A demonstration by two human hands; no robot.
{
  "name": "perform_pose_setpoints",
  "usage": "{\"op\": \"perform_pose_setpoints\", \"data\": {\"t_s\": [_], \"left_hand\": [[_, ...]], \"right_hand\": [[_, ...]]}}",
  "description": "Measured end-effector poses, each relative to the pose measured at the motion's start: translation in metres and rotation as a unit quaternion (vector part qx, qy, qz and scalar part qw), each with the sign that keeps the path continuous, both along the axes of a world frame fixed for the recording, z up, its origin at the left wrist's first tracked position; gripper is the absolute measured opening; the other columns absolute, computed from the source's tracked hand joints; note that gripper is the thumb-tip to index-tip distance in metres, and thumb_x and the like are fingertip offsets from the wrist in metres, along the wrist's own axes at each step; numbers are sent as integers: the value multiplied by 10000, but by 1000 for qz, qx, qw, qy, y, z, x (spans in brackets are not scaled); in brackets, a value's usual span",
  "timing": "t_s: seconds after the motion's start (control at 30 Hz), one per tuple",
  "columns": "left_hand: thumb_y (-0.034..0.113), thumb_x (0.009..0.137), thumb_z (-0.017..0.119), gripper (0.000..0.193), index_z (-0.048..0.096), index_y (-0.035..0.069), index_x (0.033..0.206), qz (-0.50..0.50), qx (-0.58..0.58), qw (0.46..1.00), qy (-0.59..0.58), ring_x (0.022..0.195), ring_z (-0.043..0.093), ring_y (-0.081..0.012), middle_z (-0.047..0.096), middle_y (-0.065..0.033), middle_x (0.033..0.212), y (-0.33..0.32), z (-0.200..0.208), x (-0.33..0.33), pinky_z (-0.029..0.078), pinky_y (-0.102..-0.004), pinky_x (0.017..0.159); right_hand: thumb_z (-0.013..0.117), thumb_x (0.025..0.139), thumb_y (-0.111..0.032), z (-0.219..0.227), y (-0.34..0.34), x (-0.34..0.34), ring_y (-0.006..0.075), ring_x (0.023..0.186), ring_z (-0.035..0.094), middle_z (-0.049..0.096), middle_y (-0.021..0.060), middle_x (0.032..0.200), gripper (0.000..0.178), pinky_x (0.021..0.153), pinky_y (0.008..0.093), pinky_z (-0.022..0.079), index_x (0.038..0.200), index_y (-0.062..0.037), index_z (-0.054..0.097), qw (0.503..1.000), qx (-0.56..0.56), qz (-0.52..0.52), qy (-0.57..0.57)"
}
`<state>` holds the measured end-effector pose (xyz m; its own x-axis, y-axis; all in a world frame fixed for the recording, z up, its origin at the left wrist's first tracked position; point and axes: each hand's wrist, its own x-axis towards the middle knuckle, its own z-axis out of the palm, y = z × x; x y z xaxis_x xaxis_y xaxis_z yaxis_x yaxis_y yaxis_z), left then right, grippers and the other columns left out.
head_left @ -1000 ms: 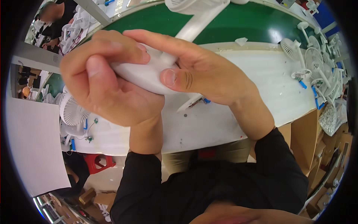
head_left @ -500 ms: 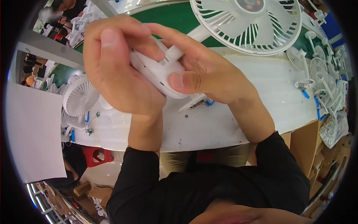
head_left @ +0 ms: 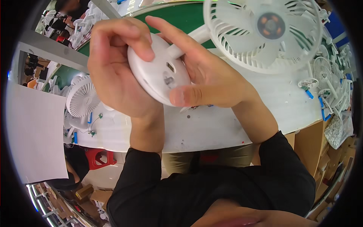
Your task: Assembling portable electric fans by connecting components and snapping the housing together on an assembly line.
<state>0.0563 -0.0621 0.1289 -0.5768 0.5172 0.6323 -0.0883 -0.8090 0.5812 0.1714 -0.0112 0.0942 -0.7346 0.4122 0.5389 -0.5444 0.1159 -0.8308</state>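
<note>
A white electric fan [head_left: 270, 25] is held up above the table, its round caged head at the upper right and its stem running down to an oval base [head_left: 151, 72]. Both of my hands grip that base. My left hand [head_left: 119, 68] is wrapped round its left side, with fingertips on the face near the stem. My right hand [head_left: 208, 75] holds the other side, thumb pressed on the lower edge and fingers behind the stem. Small openings or switches show on the base's face. Beneath the base, a part with wires is mostly hidden on the table.
The white table [head_left: 211, 128] has a green mat [head_left: 170, 17] beyond it. More white fans [head_left: 83, 99] stand at the left, others [head_left: 323, 72] at the right with blue batteries. A bag of small white parts [head_left: 335, 130] hangs near a cardboard box [head_left: 308, 147]. A red stool [head_left: 99, 158] is below left.
The base has turned in my hands, so its face with the openings now shows more fully. The fan head has swung a little right and down.
</note>
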Motion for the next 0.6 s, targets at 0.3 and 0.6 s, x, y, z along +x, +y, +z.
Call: {"op": "perform_pose_setpoints", "data": {"t_s": [0.3, 0.6], "left_hand": [[298, 1015, 278, 364, 541, 79, 890, -43, 44, 984, 168, 772, 458, -177, 442, -27, 683, -7, -2, 0, 387, -331, 817], [362, 1003, 276, 373, 500, 86, 890, -133, -20, 991, 16, 742, 426, -162, 462, -40, 720, -5, 6, 7, 369, -328, 763]], "right_hand": [[825, 739, -308, 4, -3, 3, 328, 1233, 469, 419, 208, 1427, 1032, 1065, 379, 355, 1536, -11, 241, 995, -79, 24, -46], [802, 759, -292, 5, 2, 0, 357, 1305, 403, 381, 205, 1463, 1072, 1103, 401, 292, 1567, -39, 146, 991, 123, -53, 17]]}}
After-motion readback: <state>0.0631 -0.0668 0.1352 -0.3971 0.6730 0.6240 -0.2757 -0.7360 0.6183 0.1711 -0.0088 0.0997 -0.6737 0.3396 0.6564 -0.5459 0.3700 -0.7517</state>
